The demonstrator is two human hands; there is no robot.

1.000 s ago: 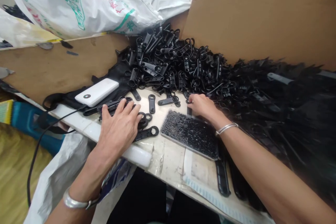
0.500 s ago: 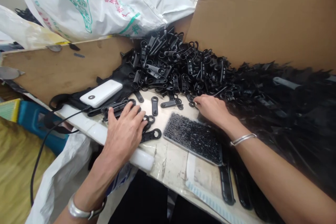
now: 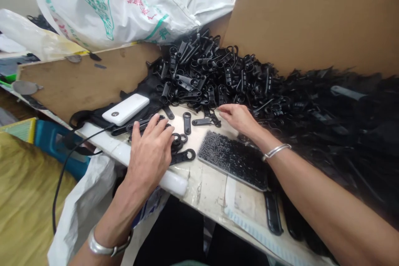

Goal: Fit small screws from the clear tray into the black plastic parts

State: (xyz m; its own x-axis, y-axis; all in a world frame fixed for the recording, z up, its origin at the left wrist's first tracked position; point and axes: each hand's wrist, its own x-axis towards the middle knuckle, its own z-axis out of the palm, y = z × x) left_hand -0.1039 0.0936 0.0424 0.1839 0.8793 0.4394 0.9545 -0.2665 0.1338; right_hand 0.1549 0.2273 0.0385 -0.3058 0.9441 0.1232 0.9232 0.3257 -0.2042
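My left hand (image 3: 151,147) lies with fingers spread over a bunch of black plastic ring-ended levers (image 3: 141,124) at the table's left. Some of those parts are hidden under the palm. Beside its fingertips lie loose black rings (image 3: 179,141) and one lever with a toothed ring (image 3: 183,156). My right hand (image 3: 238,119) hovers at the front of a big heap of similar black parts (image 3: 199,77), fingers stretched leftward with nothing visible in them. Just left of it are a flat black lever (image 3: 202,121) and, farther off, an upright-pointing one (image 3: 187,123).
A shallow clear tray (image 3: 232,158) full of small black pieces sits between my hands. A white power bank (image 3: 125,109) with a cable lies at left. Cardboard (image 3: 311,20) walls the back, and black strips (image 3: 336,124) pile at right. A white sack (image 3: 124,4) stands behind.
My right hand has moved left and slightly away from me, leaving the small ring its fingertips were at. The left hand stays spread over the levers. The view has shifted slightly.
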